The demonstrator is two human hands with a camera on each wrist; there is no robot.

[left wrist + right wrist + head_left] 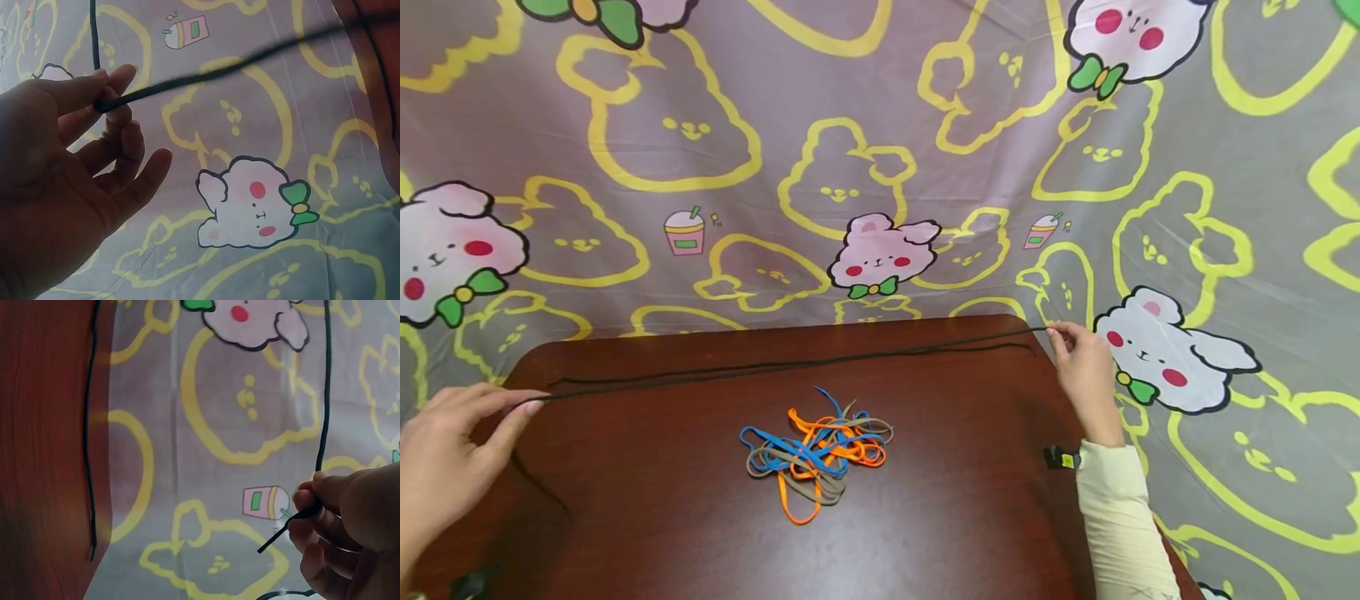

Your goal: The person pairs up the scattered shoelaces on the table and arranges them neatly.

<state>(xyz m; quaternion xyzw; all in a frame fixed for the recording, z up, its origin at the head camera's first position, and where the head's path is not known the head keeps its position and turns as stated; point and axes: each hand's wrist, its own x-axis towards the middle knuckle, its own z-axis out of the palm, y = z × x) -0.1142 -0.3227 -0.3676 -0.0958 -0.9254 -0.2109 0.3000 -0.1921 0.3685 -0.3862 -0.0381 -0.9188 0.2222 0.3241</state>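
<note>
A long black shoelace [977, 338] is stretched across, above the far part of the table, between my two hands. My left hand [463, 454] pinches it between thumb and fingers, and a loose tail hangs below that hand. At the other side my right hand [1084, 375] pinches it near its tip; a short end pokes out past the fingers in the right wrist view. A second black shoelace [87, 444] lies along the table's far edge. Nearer the middle rests a tangled pile of blue, orange and khaki shoelaces [808, 454].
The dark brown wooden table [955, 500] has rounded far corners. Behind it and to the right hangs a grey cloth [760, 92] with cartoon prints. A small black device [1060, 457] sits at my right cuff.
</note>
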